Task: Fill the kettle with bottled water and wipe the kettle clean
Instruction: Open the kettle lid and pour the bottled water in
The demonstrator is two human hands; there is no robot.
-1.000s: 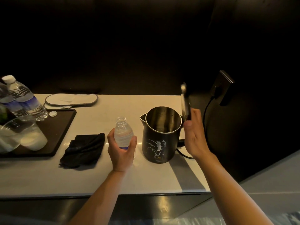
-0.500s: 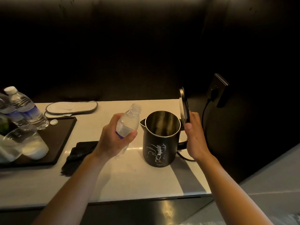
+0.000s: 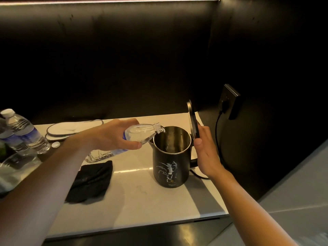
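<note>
A black kettle [image 3: 170, 167] with white marks on its side stands on the white counter [image 3: 142, 201], mouth uncovered. Its lid [image 3: 193, 119] is tipped upright, and my right hand [image 3: 205, 150] holds it there by the lower edge. My left hand [image 3: 113, 135] grips an uncapped clear water bottle [image 3: 142, 133], laid almost flat with its neck over the kettle's rim. Water runs from the neck into the kettle. A crumpled black cloth [image 3: 92, 180] lies on the counter left of the kettle, under my left forearm.
A dark tray [image 3: 44, 157] at far left carries two capped water bottles [image 3: 24, 132] and clear plastic wrap. A white bottle cap [image 3: 56, 144] lies on it. A flat white slipper [image 3: 71, 129] sits behind. The kettle's cord [image 3: 217, 132] runs to a wall socket [image 3: 230, 101] at right.
My left hand has lifted the bottle from upright on the counter, swung it right and tipped it over the kettle's mouth. My right hand still holds the lid up.
</note>
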